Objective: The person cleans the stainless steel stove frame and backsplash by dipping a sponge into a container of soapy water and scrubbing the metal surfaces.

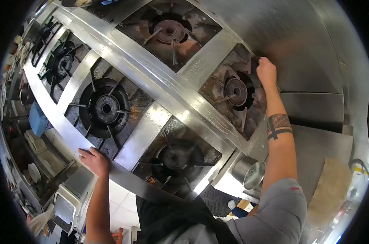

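My left hand [95,161] rests at the front steel edge of the stove [77,134], fingers apart and no object in it. It is just below the front-left burner [107,107]. Stretched far over the stove, my right hand [267,72] is closed in a fist at the corner of the back-right burner [236,92], beside the steel back wall. What its fingers hold, if anything, is hidden. The burner's grate bars and darkened tray show, with no pot on them. Another burner [176,156] lies between my arms, nearer my body.
A steel pot [254,175] stands at the stove's right side. Further right is a brown board or cloth [330,191]. A back burner [169,31] and another at the left [64,65] are uncovered. White containers [66,205] and a blue item [37,119] lie lower left.
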Demonstrator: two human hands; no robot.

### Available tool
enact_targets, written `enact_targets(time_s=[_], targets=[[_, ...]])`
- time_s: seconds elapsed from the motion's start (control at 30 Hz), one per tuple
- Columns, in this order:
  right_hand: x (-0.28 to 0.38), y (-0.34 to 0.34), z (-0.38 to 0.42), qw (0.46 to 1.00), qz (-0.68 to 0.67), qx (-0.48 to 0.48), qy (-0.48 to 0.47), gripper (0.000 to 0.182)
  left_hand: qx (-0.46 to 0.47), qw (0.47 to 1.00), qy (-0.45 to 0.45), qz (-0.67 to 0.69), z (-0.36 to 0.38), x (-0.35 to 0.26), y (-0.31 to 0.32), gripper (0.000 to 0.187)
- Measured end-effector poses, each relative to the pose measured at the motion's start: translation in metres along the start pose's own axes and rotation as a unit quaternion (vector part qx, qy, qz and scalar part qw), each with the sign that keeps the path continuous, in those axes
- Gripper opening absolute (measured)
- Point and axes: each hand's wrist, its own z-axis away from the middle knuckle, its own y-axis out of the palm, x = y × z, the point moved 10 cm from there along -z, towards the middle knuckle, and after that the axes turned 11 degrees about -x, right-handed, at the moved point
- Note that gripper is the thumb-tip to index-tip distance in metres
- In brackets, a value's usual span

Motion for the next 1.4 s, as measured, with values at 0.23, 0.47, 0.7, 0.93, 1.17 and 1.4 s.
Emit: enact_targets(time_s=[0.23, 0.47, 0.7, 0.93, 1.17, 1.4], targets=[[0.020, 0.007, -0.007, 0.998, -0.053, 0.012, 0.011, 0.032, 0.005, 1.000, -0.020, 0.016, 0.001, -0.002, -0.003, 0.074], [0.060, -0.030, -0.016, 0.973, -0.152, -0.151, 0.084, 0.039, 0.007, 1.000, -0.018, -0.002, 0.002, 0.001, -0.003, 0.074], [0.146, 0.053, -0.042, 0.998, -0.059, 0.026, 0.020, 0.032, 0.032, 0.999, -0.010, 0.033, 0.000, -0.003, -0.003, 0.074], [0.167, 0.046, -0.065, 0.991, -0.062, -0.077, 0.090, 0.033, 0.067, 0.995, 0.024, 0.073, 0.003, 0.017, 0.009, 0.077], [0.310, 0.095, -0.166, 0.995, 0.012, -0.098, -0.023, 0.029, 0.132, 0.988, 0.035, 0.073, -0.001, 0.008, 0.009, 0.084], [0.392, 0.114, -0.195, 0.985, -0.017, -0.089, -0.149, 0.031, 0.189, 0.974, 0.071, 0.106, -0.018, 0.015, 0.003, 0.088]])
